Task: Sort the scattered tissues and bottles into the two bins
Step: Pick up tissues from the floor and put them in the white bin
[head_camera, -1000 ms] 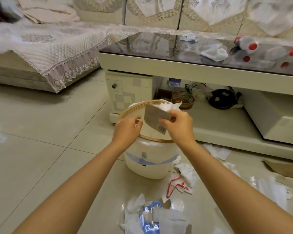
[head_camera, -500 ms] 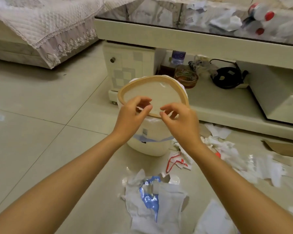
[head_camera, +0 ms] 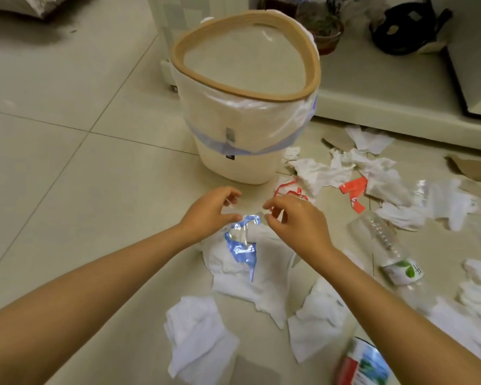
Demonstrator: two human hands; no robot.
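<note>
A cream bin (head_camera: 235, 134) with a tan rim and a clear liner stands on the floor ahead. My left hand (head_camera: 210, 211) and my right hand (head_camera: 292, 218) hover side by side just above a blue-and-clear plastic wrapper (head_camera: 240, 243) lying on white tissues (head_camera: 256, 276). Both hands hold nothing, with fingers curled and apart. More crumpled tissues (head_camera: 342, 169) lie to the right of the bin. A clear plastic bottle (head_camera: 383, 243) lies on its side at the right. A red-labelled bottle (head_camera: 363, 364) shows at the bottom edge.
A low table's lower shelf (head_camera: 372, 79) runs behind the bin, holding a black object (head_camera: 406, 26) and a bowl (head_camera: 326, 34). Cardboard scraps (head_camera: 472, 168) and red-printed paper (head_camera: 353, 187) lie on the tiles at the right. Bare tile floor spreads to the left.
The card and tissue that my hands held over the bin are gone from them. Both hands have dropped from the bin's rim to the floor litter, and the view has tilted down.
</note>
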